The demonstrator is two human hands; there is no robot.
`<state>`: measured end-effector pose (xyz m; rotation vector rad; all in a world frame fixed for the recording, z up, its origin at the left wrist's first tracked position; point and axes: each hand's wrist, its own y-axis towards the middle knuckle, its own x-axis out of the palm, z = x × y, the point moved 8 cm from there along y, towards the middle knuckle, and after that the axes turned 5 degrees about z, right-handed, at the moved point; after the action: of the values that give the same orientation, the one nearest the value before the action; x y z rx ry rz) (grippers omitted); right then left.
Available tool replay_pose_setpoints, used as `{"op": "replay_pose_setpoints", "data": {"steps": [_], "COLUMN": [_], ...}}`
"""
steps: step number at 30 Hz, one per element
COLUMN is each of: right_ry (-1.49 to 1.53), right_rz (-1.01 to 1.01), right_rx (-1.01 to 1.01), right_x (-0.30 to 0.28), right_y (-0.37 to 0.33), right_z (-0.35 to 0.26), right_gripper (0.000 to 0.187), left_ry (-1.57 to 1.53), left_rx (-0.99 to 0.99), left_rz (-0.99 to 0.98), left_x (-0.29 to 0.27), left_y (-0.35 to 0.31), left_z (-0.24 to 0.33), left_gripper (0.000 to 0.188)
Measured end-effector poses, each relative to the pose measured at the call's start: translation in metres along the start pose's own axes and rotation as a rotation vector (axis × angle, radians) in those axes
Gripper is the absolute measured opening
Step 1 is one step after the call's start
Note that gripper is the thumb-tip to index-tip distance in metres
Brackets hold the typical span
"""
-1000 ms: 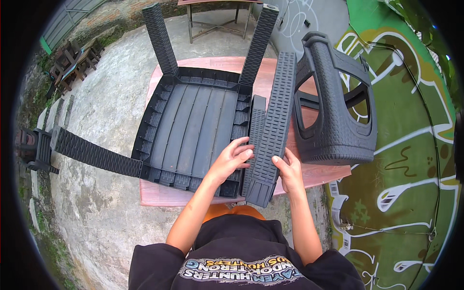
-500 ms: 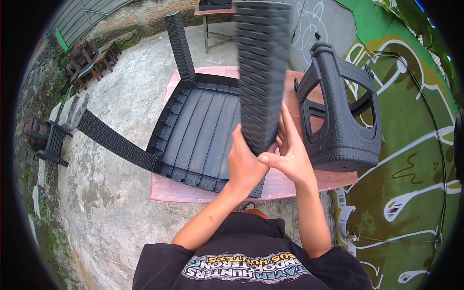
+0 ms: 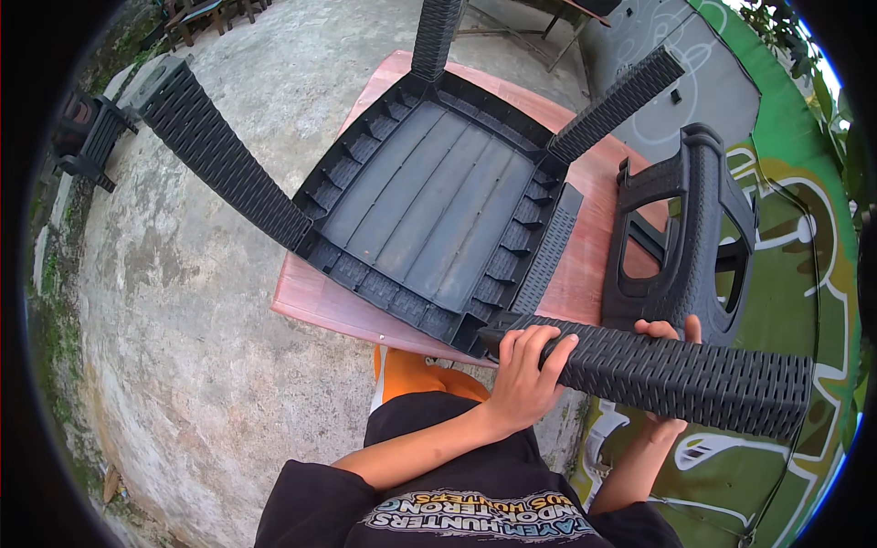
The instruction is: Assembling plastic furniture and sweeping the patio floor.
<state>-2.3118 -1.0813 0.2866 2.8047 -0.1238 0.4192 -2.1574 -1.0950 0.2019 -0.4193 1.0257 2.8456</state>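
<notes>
leg point(image 3: 703, 379) being gripped nr one end by L hand point(image 3: 528, 373), mid-length by R hand point(image 3: 668, 426), being held at corner of frame point(image 3: 429, 205)

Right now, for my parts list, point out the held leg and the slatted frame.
Held leg point(image 3: 658, 373): head view, on its woven side.
Slatted frame point(image 3: 434, 203): head view, on its flat panel.

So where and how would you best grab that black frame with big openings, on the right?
Probably by the curved band between its openings, reaching down from above. The openings leave space to wrap around that band, and its upper end is uncovered, while the long leg crosses in front of its lower end.
</notes>
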Motion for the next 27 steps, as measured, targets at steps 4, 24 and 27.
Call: {"op": "replay_pose_setpoints", "data": {"steps": [4,24,27], "right_ry": [-0.083,-0.048,-0.049], "right_rz": [-0.127,0.052,0.009], "right_rx": [-0.072,0.039,0.069], "right_x": [0.016,0.060,0.071], "right_y": [-0.003,0.018,0.023], "right_z": [-0.016,0.025,0.027], "right_gripper": [0.101,0.020,0.019], "left_ry": [0.073,-0.143,-0.108], "left_rx": [0.005,-0.098,-0.105], "left_rz": [0.080,-0.017,0.027], "left_x": [-0.008,-0.037,-0.042], "left_y": [-0.008,-0.020,-0.022], "left_z": [-0.013,-0.053,-0.054], "left_gripper": [0.072,0.083,0.079]}}
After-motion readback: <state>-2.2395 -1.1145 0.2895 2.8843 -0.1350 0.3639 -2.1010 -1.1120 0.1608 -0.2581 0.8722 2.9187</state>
